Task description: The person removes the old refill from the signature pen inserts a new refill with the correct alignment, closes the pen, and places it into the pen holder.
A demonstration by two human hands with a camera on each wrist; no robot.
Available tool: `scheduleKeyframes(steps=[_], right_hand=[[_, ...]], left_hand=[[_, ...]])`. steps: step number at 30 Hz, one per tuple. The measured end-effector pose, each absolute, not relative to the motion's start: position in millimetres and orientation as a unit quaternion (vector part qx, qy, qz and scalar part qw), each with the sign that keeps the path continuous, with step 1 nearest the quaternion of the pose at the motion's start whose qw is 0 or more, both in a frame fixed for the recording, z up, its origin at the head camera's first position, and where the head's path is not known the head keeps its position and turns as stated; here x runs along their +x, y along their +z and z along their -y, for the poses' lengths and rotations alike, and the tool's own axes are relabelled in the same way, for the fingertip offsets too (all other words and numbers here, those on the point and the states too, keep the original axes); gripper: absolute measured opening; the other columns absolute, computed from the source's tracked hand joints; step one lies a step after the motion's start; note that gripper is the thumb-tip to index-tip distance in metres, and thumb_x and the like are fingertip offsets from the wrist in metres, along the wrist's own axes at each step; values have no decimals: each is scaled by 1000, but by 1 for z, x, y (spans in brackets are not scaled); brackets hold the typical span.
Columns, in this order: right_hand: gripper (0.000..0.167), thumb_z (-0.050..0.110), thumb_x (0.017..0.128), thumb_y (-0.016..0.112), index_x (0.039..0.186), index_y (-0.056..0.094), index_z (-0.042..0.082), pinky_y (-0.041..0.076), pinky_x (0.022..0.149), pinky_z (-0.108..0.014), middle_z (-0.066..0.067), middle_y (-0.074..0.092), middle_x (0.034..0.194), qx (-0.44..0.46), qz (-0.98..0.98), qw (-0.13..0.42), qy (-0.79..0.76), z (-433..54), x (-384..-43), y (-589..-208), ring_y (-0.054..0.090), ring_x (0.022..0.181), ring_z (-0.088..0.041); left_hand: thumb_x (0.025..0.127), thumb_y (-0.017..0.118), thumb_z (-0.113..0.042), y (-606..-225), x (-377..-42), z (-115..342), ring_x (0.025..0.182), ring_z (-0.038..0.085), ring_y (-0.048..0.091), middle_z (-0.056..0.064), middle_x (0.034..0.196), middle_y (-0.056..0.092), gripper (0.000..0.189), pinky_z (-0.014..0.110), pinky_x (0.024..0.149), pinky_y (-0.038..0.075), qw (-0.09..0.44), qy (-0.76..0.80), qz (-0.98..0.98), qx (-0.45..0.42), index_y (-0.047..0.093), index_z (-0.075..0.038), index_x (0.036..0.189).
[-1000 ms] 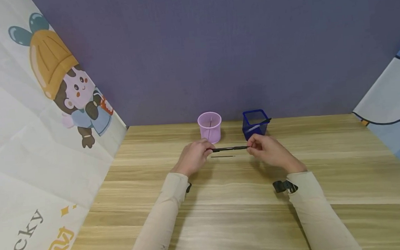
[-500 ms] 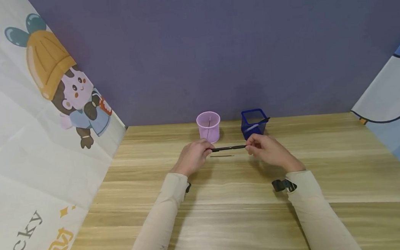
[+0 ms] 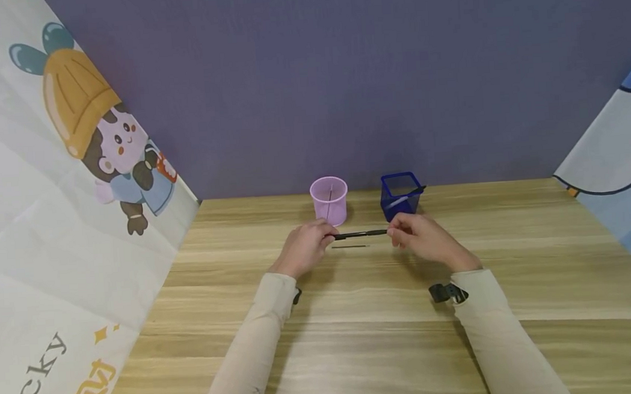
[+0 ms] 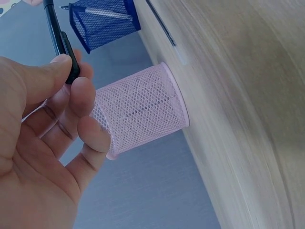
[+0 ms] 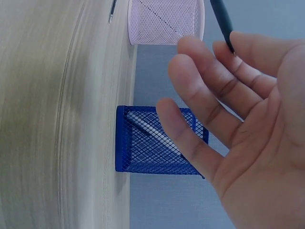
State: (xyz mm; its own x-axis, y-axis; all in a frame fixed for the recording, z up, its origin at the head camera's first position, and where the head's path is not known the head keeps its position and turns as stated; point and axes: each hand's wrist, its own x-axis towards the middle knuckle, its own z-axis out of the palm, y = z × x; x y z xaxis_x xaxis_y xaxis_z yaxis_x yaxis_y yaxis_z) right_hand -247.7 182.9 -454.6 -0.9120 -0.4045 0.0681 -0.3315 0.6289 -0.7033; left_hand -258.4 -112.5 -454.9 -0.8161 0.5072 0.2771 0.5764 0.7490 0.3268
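A black pen (image 3: 360, 234) is held level between both hands, a little above the table. My left hand (image 3: 303, 249) pinches its clip end between thumb and fingers; the clip shows in the left wrist view on the pen (image 4: 58, 36). At the other end, my right hand (image 3: 431, 242) pinches the pointed tip between thumb and index finger, its other fingers loosely bent in the right wrist view. Just below the pen, a thin dark pen refill (image 3: 350, 247) lies on the wooden table, parallel to it.
Behind the left hand stands a round pink mesh cup (image 3: 339, 212) with a thin dark stick inside. A square blue mesh pen holder (image 3: 395, 212) stands behind the right hand, with a pen (image 3: 401, 202) leaning in it. A dark panel (image 3: 363, 97) rises along the table's back edge.
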Motion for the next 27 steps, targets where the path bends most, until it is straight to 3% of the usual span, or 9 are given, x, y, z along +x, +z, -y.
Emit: scheduleKeyframes(steps=[13,19,27], right_hand=[[27,26,109,51,90,66,12,40,53,-28,-8,68,81,-208,-907,35,-365,-181,-248,-454,55,66,-20],[28,24,109,50,91,66,10,43,55,-28,-5,69,80,-213,-907,34,-362,-180,-249,-454,62,72,-25],[31,22,110,48,85,64,14,49,62,-27,2,67,75,-224,-909,8,-351,-178,-249,-455,63,70,-17]], left_hand=[[99,69,-16,-455,-258,112,96,17,71,-2,104,73,15,37,87,59,86,-198,932,-290,77,-15,110],[99,68,-17,-455,-258,112,96,16,71,-2,104,73,15,37,86,59,86,-195,933,-290,77,-15,110],[98,68,-16,-454,-258,112,98,17,72,-2,105,74,15,37,88,59,90,-196,932,-292,77,-15,110]])
